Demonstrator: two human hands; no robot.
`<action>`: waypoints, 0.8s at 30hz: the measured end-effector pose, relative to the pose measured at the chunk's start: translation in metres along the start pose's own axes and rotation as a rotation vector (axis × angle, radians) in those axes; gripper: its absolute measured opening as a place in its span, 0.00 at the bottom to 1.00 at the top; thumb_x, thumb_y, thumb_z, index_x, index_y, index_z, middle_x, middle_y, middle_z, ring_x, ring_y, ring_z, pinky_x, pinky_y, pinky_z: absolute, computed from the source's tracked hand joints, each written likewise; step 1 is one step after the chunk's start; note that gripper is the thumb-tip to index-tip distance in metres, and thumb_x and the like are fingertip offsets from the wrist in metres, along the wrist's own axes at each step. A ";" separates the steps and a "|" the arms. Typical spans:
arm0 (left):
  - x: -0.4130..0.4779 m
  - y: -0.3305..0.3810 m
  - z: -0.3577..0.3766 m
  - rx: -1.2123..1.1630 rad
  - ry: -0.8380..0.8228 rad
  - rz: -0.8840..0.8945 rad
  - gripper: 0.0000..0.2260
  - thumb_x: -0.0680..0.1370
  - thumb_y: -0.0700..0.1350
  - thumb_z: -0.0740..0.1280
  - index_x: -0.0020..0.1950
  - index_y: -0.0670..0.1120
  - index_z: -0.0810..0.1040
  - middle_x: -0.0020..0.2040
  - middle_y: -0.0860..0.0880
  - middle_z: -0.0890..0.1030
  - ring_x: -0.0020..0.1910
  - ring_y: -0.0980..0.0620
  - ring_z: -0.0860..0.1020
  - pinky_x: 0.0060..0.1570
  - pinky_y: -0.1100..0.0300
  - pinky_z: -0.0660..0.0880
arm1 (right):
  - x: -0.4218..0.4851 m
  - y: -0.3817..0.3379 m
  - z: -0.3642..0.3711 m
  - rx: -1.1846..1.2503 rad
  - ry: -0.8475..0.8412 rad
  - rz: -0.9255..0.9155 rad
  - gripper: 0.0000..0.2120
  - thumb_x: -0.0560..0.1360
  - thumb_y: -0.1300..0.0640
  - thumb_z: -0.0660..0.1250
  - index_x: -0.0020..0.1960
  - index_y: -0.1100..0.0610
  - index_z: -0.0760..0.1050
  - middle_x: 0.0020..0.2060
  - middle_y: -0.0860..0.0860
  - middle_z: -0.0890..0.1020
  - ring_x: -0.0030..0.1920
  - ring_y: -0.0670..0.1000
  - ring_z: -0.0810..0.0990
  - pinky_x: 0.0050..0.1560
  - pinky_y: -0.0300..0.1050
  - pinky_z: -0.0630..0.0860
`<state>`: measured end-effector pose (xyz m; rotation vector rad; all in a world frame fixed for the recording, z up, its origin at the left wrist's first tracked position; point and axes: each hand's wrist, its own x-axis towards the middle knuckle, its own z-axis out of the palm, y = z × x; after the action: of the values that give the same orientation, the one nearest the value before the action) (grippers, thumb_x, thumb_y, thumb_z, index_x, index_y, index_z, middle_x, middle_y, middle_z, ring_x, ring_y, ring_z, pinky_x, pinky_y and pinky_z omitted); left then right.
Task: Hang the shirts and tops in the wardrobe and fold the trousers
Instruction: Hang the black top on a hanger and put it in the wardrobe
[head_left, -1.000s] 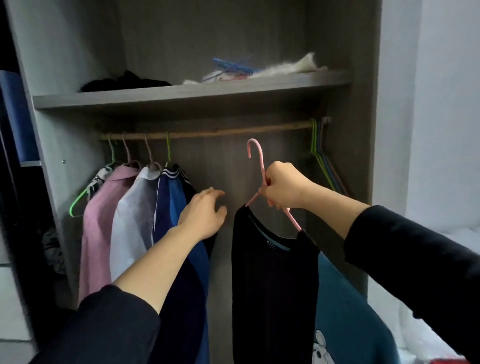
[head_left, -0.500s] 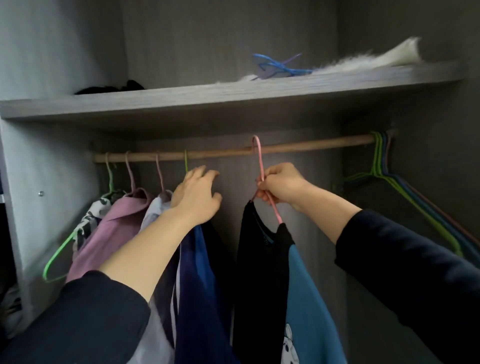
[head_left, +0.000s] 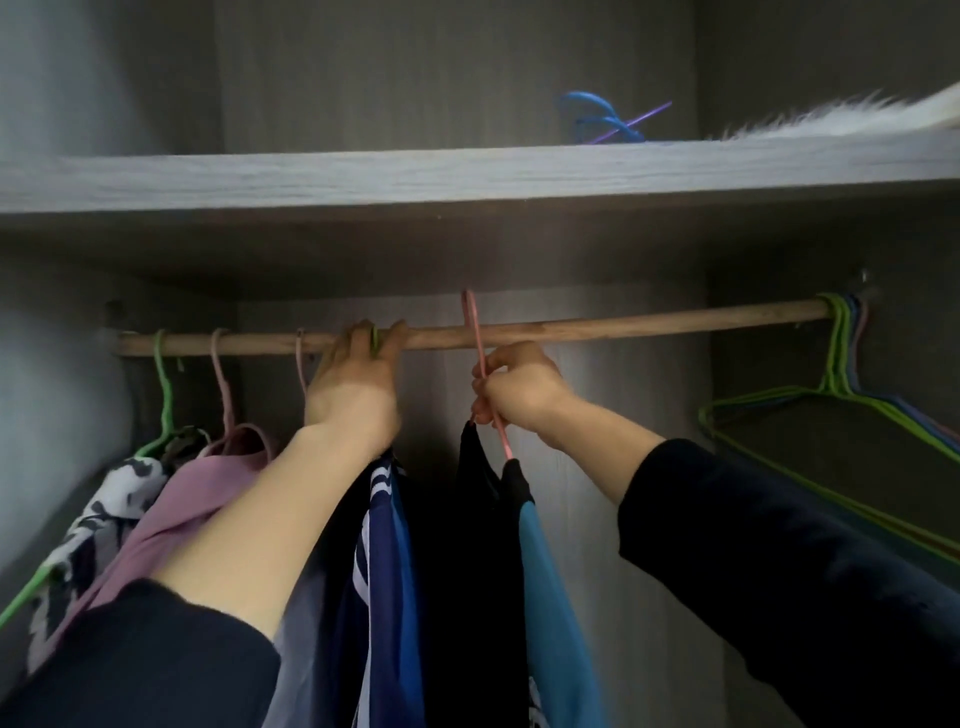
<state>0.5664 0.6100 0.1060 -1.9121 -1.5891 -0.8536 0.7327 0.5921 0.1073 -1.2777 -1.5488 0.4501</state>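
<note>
A wooden rail (head_left: 623, 323) runs across the wardrobe under a grey shelf. My right hand (head_left: 519, 387) grips the neck of a pink hanger (head_left: 475, 338) whose hook sits over the rail. A black and teal top (head_left: 511, 561) hangs from it. My left hand (head_left: 353, 382) reaches up with its fingers on the rail, around the hook of a green hanger (head_left: 375, 340) that carries a navy and blue top (head_left: 387, 571). Left of that hang a pink shirt (head_left: 208, 493) and a black-and-white patterned top (head_left: 98, 525).
A bunch of bare green, blue and pink wire hangers (head_left: 841, 384) hangs at the rail's right end. The grey shelf (head_left: 415, 176) above holds a blue hanger (head_left: 597, 117) and a white furry item (head_left: 857, 119). Wardrobe walls close in both sides.
The view has moved closer and up. My right hand has lifted the pink hanger so its hook is over the rail. My left hand has risen from the hung clothes to the rail.
</note>
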 end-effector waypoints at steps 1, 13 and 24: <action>0.000 -0.001 0.000 0.011 0.012 0.005 0.39 0.74 0.42 0.69 0.77 0.54 0.50 0.75 0.45 0.56 0.74 0.42 0.57 0.72 0.52 0.55 | 0.003 0.000 0.004 -0.016 -0.004 -0.005 0.05 0.76 0.66 0.62 0.50 0.60 0.75 0.44 0.60 0.82 0.39 0.55 0.83 0.39 0.45 0.82; 0.001 0.002 -0.001 -0.058 0.044 -0.024 0.35 0.74 0.48 0.68 0.76 0.54 0.54 0.74 0.45 0.59 0.72 0.43 0.61 0.69 0.50 0.61 | 0.008 0.031 0.041 -0.199 -0.060 -0.172 0.09 0.80 0.58 0.59 0.54 0.62 0.75 0.45 0.60 0.81 0.47 0.59 0.81 0.49 0.54 0.80; 0.017 0.096 -0.003 -0.192 0.009 0.058 0.30 0.78 0.50 0.60 0.78 0.49 0.53 0.77 0.41 0.50 0.76 0.41 0.49 0.73 0.50 0.46 | -0.012 0.068 -0.066 -0.591 0.060 -0.200 0.11 0.77 0.55 0.62 0.56 0.57 0.77 0.52 0.54 0.81 0.52 0.56 0.79 0.52 0.49 0.78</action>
<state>0.6625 0.6011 0.1212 -2.0719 -1.4844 -1.0204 0.8223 0.5858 0.0738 -1.5322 -1.8052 -0.1937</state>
